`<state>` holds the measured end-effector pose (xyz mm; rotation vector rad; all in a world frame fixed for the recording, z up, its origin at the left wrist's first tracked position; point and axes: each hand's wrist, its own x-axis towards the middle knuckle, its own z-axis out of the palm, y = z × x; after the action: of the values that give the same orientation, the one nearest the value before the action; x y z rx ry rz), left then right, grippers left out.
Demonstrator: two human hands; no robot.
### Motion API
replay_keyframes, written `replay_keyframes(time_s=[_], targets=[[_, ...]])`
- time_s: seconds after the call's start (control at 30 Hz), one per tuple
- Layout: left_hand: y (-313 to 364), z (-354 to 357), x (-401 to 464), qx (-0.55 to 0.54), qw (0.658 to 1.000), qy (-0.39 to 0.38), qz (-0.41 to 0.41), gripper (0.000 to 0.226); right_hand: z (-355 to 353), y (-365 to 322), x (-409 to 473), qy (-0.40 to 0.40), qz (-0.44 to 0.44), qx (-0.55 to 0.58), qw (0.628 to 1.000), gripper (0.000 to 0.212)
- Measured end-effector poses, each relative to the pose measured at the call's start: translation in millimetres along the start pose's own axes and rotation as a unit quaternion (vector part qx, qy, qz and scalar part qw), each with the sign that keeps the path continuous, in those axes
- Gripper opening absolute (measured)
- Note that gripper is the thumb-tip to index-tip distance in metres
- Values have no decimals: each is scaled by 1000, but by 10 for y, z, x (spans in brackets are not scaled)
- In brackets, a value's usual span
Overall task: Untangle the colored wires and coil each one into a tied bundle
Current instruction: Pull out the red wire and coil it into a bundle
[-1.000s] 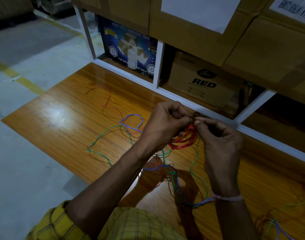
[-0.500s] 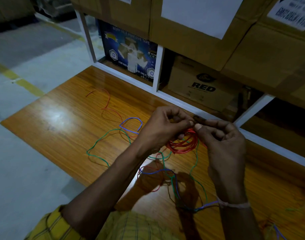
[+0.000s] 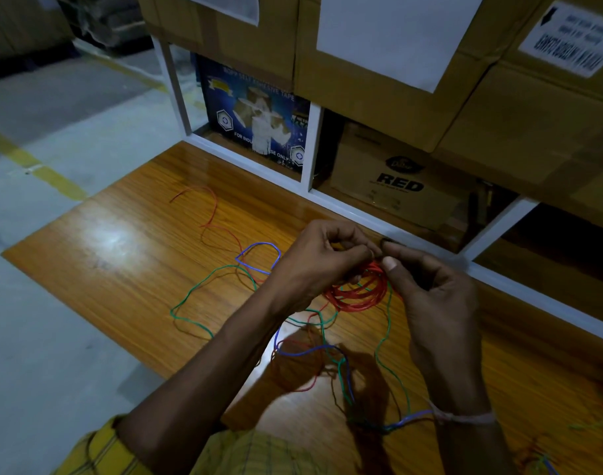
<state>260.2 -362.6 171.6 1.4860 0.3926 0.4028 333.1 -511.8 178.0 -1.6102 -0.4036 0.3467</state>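
Note:
A coil of red wire [image 3: 358,293] hangs between both hands above the wooden board [image 3: 98,252]. My left hand [image 3: 320,262] pinches the top of the coil with curled fingers. My right hand [image 3: 430,289] pinches the same spot from the right, thumb and forefinger together. The red wire's loose tail [image 3: 207,214] trails away to the far left on the board. A green wire [image 3: 197,289] and a blue wire [image 3: 259,255] lie tangled in loops beneath and left of the hands.
A white shelf frame [image 3: 306,149] with cardboard boxes [image 3: 396,186] stands right behind the board. More wire ends [image 3: 546,461] lie at the bottom right. Grey floor with a yellow line [image 3: 36,162] lies to the left.
Both hands have kept pinching the top of the red coil, with only small finger shifts. The view has tilted a little.

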Motion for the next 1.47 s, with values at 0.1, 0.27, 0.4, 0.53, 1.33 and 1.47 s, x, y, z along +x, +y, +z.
replay_keyframes(time_s=[0.1, 0.27, 0.4, 0.53, 1.33, 1.47], targets=[[-12, -8, 9, -1, 1000, -1, 0, 21, -2, 13, -2, -6, -9, -2, 1000, 19], [-27, -24, 31, -4, 1000, 3, -6, 21, 26, 27, -16, -4, -34, -11, 999, 16], [-58, -22, 38, -1, 1000, 6, -2, 20, 36, 35, -29, 0, -69, -57, 996, 10], [-138, -36, 60, 14, 1000, 12, 10, 12, 22, 58, 6, 12, -103, -93, 990, 7], [-774, -344, 1276, 27, 990, 63, -127, 12, 332, 862, 1280, -86, -64, -134, 985, 23], [-711, -450, 1931, -45, 978, 33, -200, 27, 470, 1116, 1923, -22, 17, -173, 985, 21]])
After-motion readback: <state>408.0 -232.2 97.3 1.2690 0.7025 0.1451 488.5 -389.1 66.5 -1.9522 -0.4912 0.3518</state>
